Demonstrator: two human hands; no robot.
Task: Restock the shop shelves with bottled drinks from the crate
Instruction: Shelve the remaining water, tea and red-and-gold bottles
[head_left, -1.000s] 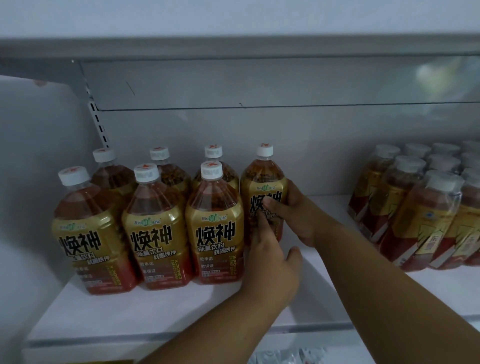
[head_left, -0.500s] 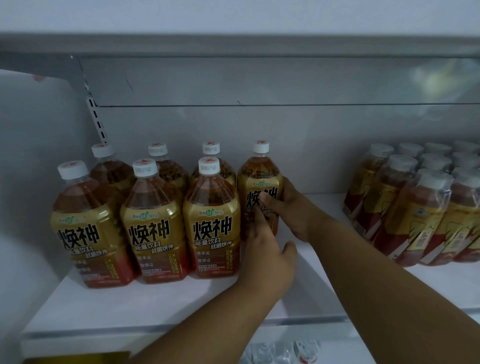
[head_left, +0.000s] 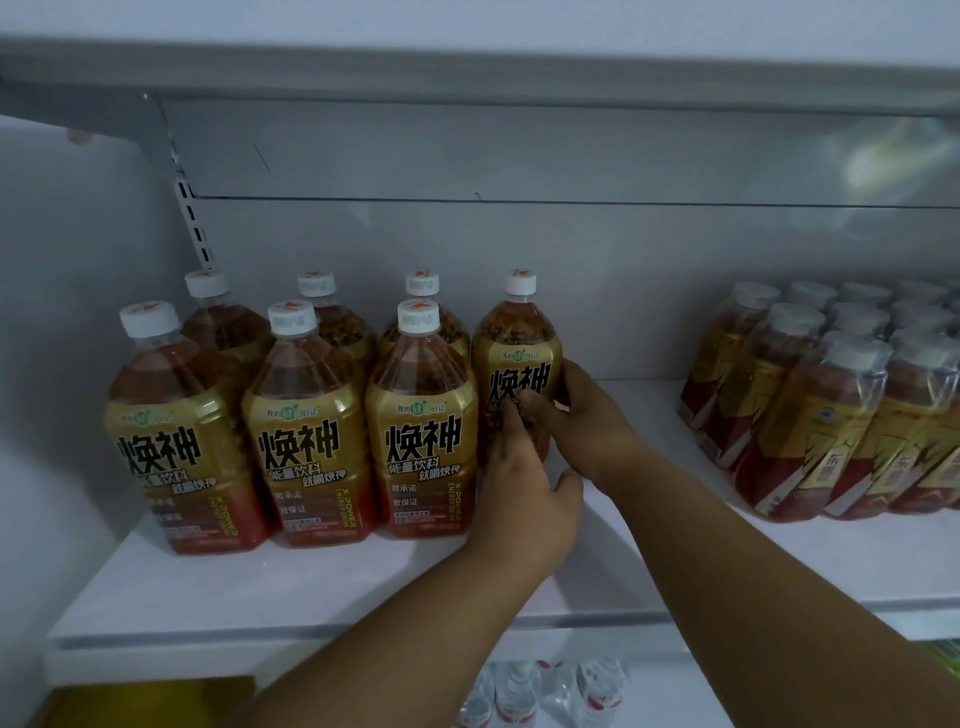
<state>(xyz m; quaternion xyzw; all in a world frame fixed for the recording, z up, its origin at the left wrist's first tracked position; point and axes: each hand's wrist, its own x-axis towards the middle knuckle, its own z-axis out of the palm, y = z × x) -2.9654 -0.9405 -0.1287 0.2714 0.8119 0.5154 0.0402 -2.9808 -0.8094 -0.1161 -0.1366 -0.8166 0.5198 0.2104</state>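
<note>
White shelf (head_left: 311, 597), upright gold-labelled bottle (head_left: 517, 358)

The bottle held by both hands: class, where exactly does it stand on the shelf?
In the head view, that bottle stands on the white shelf, rightmost in the back row, left of the wrapped pack.
</note>
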